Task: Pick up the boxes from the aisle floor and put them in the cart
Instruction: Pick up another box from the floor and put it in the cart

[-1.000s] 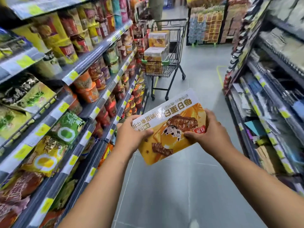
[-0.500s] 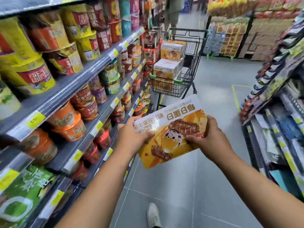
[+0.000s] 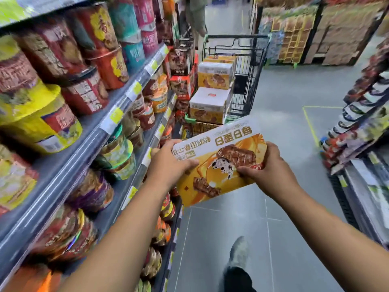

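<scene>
Noodle cups [image 3: 52, 127] on shelves [image 3: 91, 122], grey floor [image 3: 284, 98], shoe [image 3: 239, 252]

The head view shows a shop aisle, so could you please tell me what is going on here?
A person holds a yellow and white box between the left hand and the right hand, out in front over the aisle floor. Just ahead stands the cart, already loaded with similar boxes. The held box is not yet in it.

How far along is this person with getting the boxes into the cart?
Done: several yellow-and-white boxes already sit stacked in the shopping cart. In hand: left hand and right hand grip another matching box, held in the air short of the cart. Left: setting this one in. The aisle floor in view shows no more boxes, though part lies out of frame.
</scene>
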A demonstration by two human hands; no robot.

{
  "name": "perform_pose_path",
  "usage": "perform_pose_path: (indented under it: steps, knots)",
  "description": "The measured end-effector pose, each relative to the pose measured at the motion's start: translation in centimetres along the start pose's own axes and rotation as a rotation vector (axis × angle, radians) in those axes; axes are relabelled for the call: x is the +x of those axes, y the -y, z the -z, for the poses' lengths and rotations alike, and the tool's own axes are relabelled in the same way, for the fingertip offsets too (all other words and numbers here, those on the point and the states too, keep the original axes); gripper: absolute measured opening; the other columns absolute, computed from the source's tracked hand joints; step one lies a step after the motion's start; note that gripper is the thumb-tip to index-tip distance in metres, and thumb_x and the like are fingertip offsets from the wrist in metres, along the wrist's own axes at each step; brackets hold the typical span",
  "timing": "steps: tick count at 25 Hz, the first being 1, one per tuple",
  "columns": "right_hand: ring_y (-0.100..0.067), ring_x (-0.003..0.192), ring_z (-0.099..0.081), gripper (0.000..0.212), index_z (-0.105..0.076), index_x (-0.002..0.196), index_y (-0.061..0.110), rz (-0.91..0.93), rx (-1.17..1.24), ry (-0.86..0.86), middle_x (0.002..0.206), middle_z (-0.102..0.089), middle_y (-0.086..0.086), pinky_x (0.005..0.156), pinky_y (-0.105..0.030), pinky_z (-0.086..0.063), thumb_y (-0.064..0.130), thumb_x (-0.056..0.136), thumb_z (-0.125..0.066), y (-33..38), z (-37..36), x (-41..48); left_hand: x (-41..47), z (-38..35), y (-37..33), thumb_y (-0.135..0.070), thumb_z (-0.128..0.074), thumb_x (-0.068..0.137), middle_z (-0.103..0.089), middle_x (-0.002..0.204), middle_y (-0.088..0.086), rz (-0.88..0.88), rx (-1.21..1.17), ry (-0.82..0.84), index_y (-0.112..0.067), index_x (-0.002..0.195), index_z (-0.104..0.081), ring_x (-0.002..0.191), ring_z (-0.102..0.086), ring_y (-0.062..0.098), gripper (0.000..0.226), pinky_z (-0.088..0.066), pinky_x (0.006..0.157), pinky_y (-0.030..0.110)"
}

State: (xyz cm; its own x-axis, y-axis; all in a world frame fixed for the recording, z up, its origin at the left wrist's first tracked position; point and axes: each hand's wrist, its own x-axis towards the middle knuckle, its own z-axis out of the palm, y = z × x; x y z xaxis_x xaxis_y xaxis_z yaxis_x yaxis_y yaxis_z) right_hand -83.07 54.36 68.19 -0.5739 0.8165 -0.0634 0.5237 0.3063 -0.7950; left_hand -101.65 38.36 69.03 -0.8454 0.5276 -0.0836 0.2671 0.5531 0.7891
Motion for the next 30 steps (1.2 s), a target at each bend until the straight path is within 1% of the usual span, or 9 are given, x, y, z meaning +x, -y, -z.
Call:
perform_pose_path:
  steps: [2,4,9,14,17,22,24,27,30]
  knots:
    - [-0.031,0.115,-0.054,0.082,-0.034,0.136,0.022,0.006,0.009,0.009,0.125,-0.060,-0.008,0.084,-0.036,-0.043,0.038,0.071,-0.082,0.6,-0.6,5.6,5.2,-0.7,-1.3,-0.041,-0.088,0.058,-0.058,0.099,-0.007,-0.024,-0.014,0.009,-0.045,0.096,-0.055,0.084,-0.061,0.010,0.050,-0.052,0.083,0.029]
    - [-0.030,0.113,-0.054,0.078,-0.035,0.133,0.023,0.006,0.029,0.032,0.125,-0.059,-0.007,0.079,-0.033,-0.040,0.037,0.072,-0.082,1.2,-1.1,11.2,10.4,-1.6,-2.7,-0.030,-0.087,0.068,-0.047,0.088,-0.017,-0.046,0.000,-0.022,-0.037,0.110,-0.056,0.078,-0.053,0.007,0.052,-0.044,0.078,0.024]
    - [-0.028,0.111,-0.056,0.080,-0.031,0.135,0.020,0.008,0.034,0.083,0.124,-0.059,-0.005,0.077,-0.030,-0.038,0.035,0.075,-0.081,3.4,-2.7,25.4,24.4,-3.4,-5.5,-0.031,-0.089,0.064,-0.059,0.107,-0.004,-0.026,0.013,-0.045,-0.039,0.115,-0.056,0.092,-0.062,0.014,0.062,-0.050,0.081,0.027]
    - [-0.030,0.108,-0.059,0.082,-0.029,0.133,0.018,-0.060,0.000,0.091,0.124,-0.059,-0.007,0.079,-0.034,-0.045,0.037,0.074,-0.082,4.7,-5.0,37.4,37.1,-5.5,-7.2,-0.034,-0.088,0.064,-0.043,0.112,0.001,-0.034,0.099,-0.066,-0.037,0.123,-0.056,0.087,-0.052,0.018,0.067,-0.043,0.089,0.025]
    - [-0.032,0.106,-0.060,0.082,-0.027,0.130,0.018,-0.127,-0.007,0.061,0.122,-0.060,-0.009,0.082,-0.038,-0.048,0.039,0.072,-0.082,4.3,-7.1,44.8,46.1,-7.9,-7.8,-0.041,-0.087,0.058,-0.050,0.114,0.002,-0.073,0.125,-0.015,-0.040,0.122,-0.056,0.089,-0.058,0.018,0.071,-0.049,0.094,0.028]
    - [-0.034,0.100,-0.061,0.077,-0.025,0.123,0.014,-0.237,-0.024,0.020,0.118,-0.059,-0.014,0.071,-0.033,-0.042,0.037,0.075,-0.081,3.9,-9.4,55.0,57.8,-11.8,-9.7,-0.039,-0.086,0.059,-0.049,0.116,0.001,-0.127,0.154,0.049,-0.045,0.118,-0.054,0.087,-0.059,0.020,0.067,-0.047,0.093,0.025]
    - [-0.034,0.097,-0.061,0.072,-0.025,0.116,0.014,-0.271,-0.043,0.033,0.115,-0.059,-0.014,0.070,-0.033,-0.041,0.037,0.076,-0.080,3.7,-9.9,58.7,62.1,-13.3,-10.1,-0.043,-0.085,0.055,-0.053,0.117,0.001,-0.152,0.166,0.082,-0.048,0.114,-0.051,0.090,-0.061,0.018,0.068,-0.050,0.094,0.033]
    - [-0.029,0.085,-0.058,0.066,-0.024,0.110,0.015,-0.287,-0.034,0.070,0.103,-0.058,-0.008,0.071,-0.034,-0.045,0.034,0.078,-0.078,3.1,-10.5,64.0,67.2,-15.2,-11.0,-0.030,-0.088,0.065,-0.043,0.118,0.002,-0.162,0.218,0.078,-0.036,0.124,-0.055,0.095,-0.054,0.019,0.068,-0.044,0.099,0.029]
    - [-0.017,0.075,-0.055,0.062,-0.026,0.110,0.014,-0.316,0.005,0.130,0.088,-0.053,0.004,0.071,-0.033,-0.048,0.030,0.079,-0.077,2.2,-10.9,69.0,71.6,-17.5,-10.6,-0.028,-0.089,0.064,-0.044,0.123,0.006,-0.187,0.244,0.071,-0.033,0.124,-0.054,0.108,-0.056,0.025,0.070,-0.042,0.106,0.036]
